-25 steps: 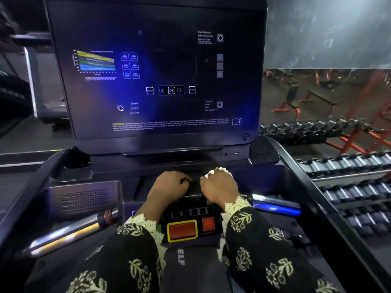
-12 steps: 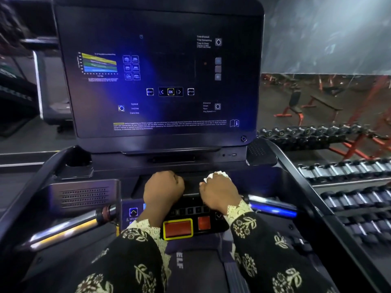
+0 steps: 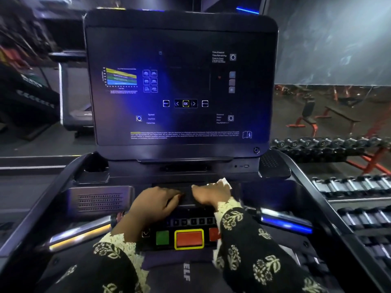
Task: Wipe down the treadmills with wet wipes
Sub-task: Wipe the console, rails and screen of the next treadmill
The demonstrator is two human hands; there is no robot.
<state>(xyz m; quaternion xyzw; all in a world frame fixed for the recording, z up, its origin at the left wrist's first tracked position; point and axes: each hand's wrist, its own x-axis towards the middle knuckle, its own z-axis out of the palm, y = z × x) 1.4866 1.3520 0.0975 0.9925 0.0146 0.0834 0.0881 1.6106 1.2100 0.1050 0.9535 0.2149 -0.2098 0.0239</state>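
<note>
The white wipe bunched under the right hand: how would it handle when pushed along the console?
The crumpled white wet wipe is probably floppy: it bunches into folds beyond the right hand. It looks light, a small wad gripped by one hand. Pushed alone it would likely crumple rather than slide flat on the black treadmill console.

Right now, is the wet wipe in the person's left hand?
No, the white wet wipe pokes out from the right hand, which holds it, while the left hand rests bare on the treadmill console.
</note>
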